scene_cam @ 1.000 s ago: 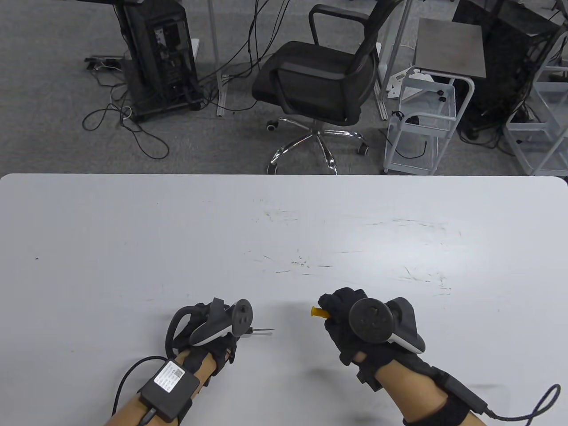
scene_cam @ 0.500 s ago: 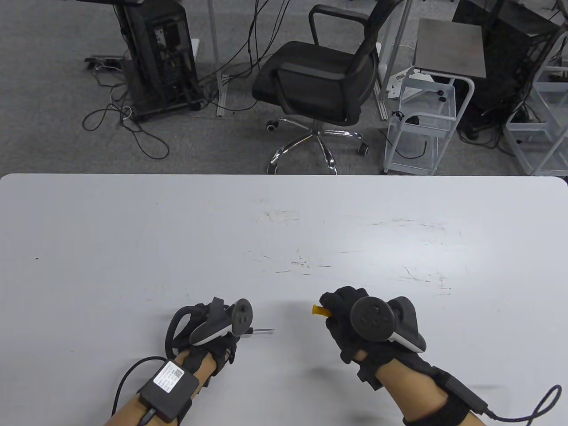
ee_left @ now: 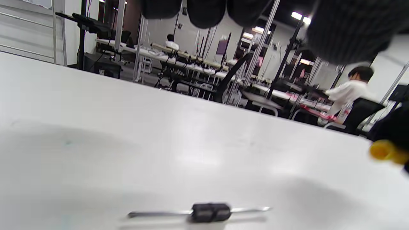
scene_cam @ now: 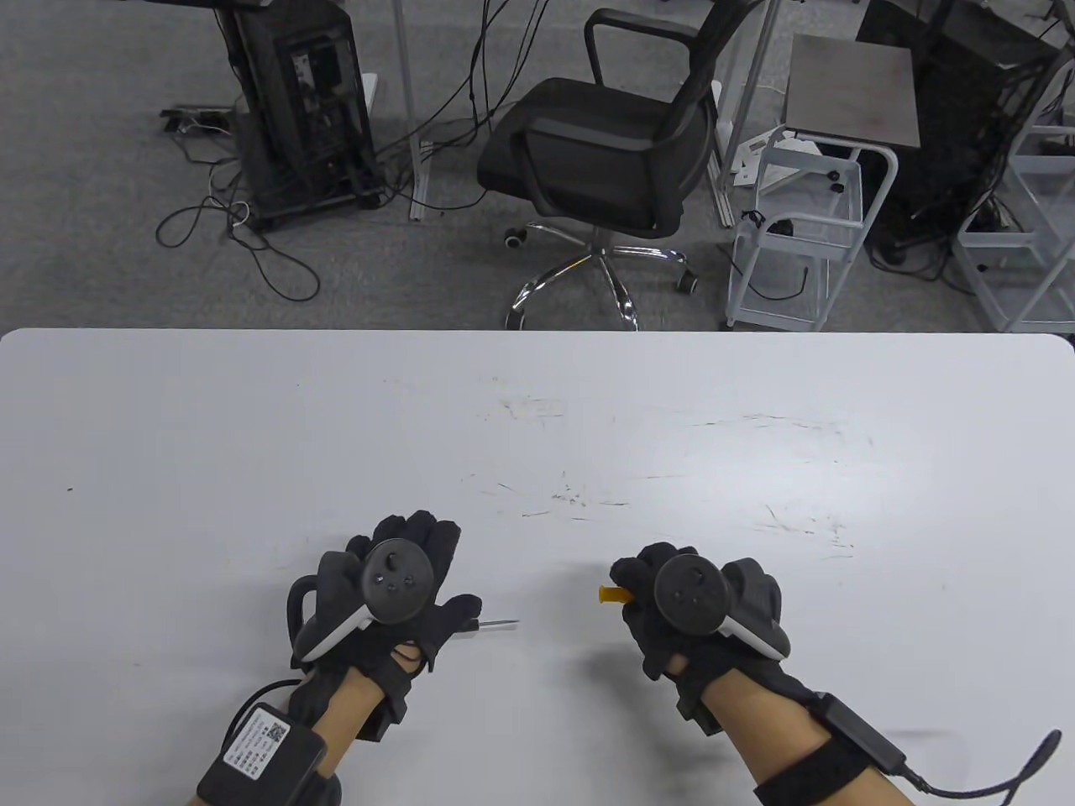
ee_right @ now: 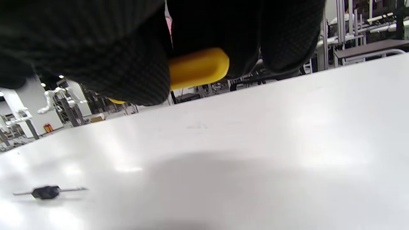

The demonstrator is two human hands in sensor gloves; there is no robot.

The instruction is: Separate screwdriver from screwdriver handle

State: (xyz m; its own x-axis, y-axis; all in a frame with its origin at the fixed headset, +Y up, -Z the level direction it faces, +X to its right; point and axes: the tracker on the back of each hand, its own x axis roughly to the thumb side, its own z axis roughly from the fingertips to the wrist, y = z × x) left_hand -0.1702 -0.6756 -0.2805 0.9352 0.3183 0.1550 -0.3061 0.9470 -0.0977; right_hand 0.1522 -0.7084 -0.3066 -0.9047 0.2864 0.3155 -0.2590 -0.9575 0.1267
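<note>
The screwdriver shaft point(scene_cam: 497, 623), a thin metal rod with a black collar, lies flat on the white table point(scene_cam: 537, 420). It also shows in the left wrist view point(ee_left: 211, 212) and the right wrist view point(ee_right: 48, 191). My left hand point(scene_cam: 441, 571) hovers palm-down over its left end with the fingers point(ee_left: 204, 11) spread, not touching it. My right hand point(scene_cam: 642, 588) grips the yellow handle point(scene_cam: 611, 594), held apart from the shaft a little above the table. The handle's end sticks out between my fingers in the right wrist view point(ee_right: 198, 67).
The table has scuff marks point(scene_cam: 571, 499) in its middle. Beyond the far edge stand an office chair point(scene_cam: 605, 159), a computer tower point(scene_cam: 306, 101) and a white cart point(scene_cam: 806, 227). A cable point(scene_cam: 991, 777) trails from my right wrist.
My left hand has rolled palm-down and spread its fingers, letting go of the shaft, which stays in place. My right hand has lowered slightly with the handle still in it.
</note>
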